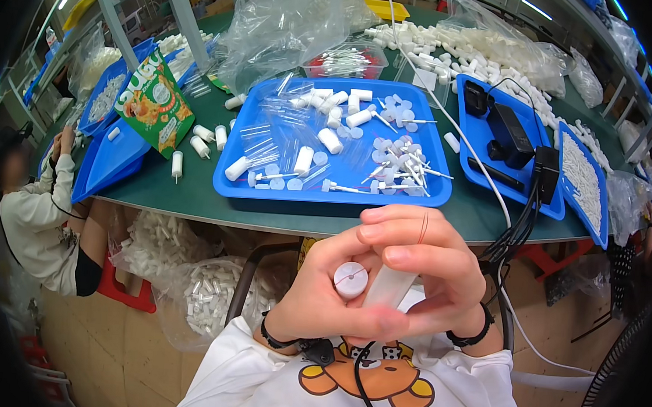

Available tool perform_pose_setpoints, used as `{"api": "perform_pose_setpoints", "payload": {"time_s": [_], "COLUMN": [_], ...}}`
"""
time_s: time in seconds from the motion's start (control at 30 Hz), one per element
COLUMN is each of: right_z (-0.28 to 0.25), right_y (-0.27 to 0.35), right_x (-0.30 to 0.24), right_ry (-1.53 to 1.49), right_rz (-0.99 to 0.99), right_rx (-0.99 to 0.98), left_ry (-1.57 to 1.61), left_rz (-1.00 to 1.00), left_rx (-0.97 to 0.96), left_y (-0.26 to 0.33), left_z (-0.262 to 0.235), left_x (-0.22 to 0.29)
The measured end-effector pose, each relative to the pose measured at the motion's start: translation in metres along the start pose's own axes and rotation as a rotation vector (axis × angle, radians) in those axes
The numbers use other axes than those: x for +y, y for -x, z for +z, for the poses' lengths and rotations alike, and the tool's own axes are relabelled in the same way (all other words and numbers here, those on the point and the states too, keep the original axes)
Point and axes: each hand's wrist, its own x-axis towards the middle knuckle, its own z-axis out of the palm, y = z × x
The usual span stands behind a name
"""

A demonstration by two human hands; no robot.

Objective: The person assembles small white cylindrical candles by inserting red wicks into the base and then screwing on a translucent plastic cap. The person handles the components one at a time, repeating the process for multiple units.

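Observation:
Both my hands are raised together in front of my chest, just off the table's near edge. My left hand [310,298] is curled round a small white cylinder [350,280], whose round end faces up with a dark central hole and a fine red thread across it. Close beside it, a larger translucent white cylinder [389,286] stands tilted between my hands. My right hand [451,273] has its fingers bent round that larger cylinder, and my left thumb lies across its lower end. A thin reddish thread loop [423,227] rises by my right fingers. Some fingertips are hidden.
A blue tray [326,196] holds white cylinders, discs, thin sticks and clear tubes. Another blue tray [554,208] carries black adapters, with a white cable [482,171] passing nearby. A green snack bag [154,106] stands left. A co-worker [42,211] sits at far left.

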Motion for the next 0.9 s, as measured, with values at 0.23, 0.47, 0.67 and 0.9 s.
{"api": "perform_pose_setpoints", "payload": {"time_s": [0.23, 0.47, 0.67, 0.9], "right_z": [-0.005, -0.008, -0.006, -0.010], "right_y": [0.000, 0.001, 0.001, 0.000], "right_x": [-0.004, -0.003, -0.005, -0.004], "right_ry": [0.003, 0.056, 0.109, 0.176], "right_rz": [0.031, 0.032, 0.068, -0.008], "right_rx": [-0.004, -0.033, -0.039, -0.058], "left_ry": [-0.014, -0.170, -0.142, -0.159], "left_rz": [-0.085, -0.049, -0.044, -0.054], "left_rx": [-0.074, -0.032, -0.040, -0.008], "left_y": [0.001, -0.002, -0.002, -0.003], "left_z": [-0.004, -0.004, -0.003, 0.000], "left_x": [0.001, 0.008, 0.008, 0.008]}}
